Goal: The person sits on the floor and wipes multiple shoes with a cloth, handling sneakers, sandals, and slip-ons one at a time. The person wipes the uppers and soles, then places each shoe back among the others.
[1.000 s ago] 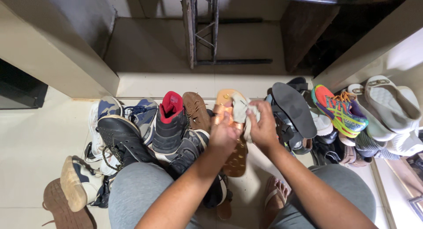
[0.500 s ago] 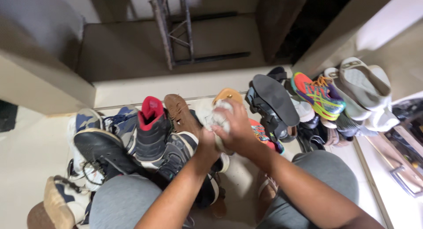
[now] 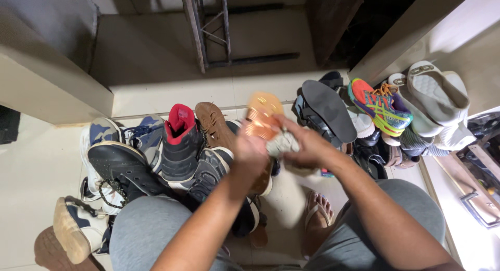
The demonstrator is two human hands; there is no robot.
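Seen from above, over 2 knees in grey shorts. Left hand (image 3: 249,152) closed around a tan sandal (image 3: 262,121), gripping it at mid-length, toe end sticking up beyond the fingers and blurred by motion. Right hand (image 3: 307,148) just right of that grip, fingers curled shut on a pale crumpled cloth (image 3: 282,143), pressing it against the sandal's near side. Both hands held together in the air, above a crowded row of shoes on a pale tiled floor (image 3: 31,167).

Directly left of the grip: a brown suede shoe (image 3: 212,126), then a black high-top with red lining (image 3: 179,142), then blue and white sneakers (image 3: 136,135). Lower left: a black lace-up shoe (image 3: 121,169). Under the left wrist: a dark sneaker (image 3: 211,169). Right of the grip: a black sole (image 3: 328,109) turned face up on a pile of dark sandals. Further right: a bright multicoloured running shoe (image 3: 379,105) and white slides (image 3: 436,94). Below the right hand: a bare foot in a flip-flop (image 3: 319,212).
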